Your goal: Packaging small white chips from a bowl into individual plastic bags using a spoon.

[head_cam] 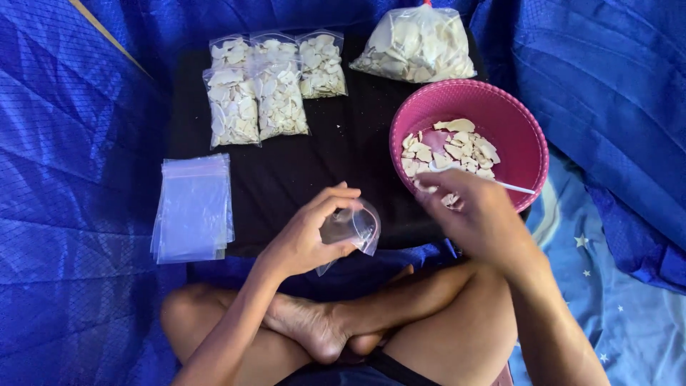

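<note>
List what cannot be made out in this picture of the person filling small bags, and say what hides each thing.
- Head view: whether the right hand holds any pale pieces; its back faces the camera and it is motion-blurred.
- Head view: the near rim of the pink bowl, covered by that hand.
- Head view: the top of the large bag, cut off by the upper edge.
- Head view: whether the small clear bag in the left hand holds anything; too transparent.

Person, head view. Both forearms bare to the bottom edge of the frame — no sleeves, watch or bands visible. Left hand and right hand: no gloves, no rings seen. Legs and feet bare, lower centre. Dark shorts — only a strip shows at the bottom edge.
</note>
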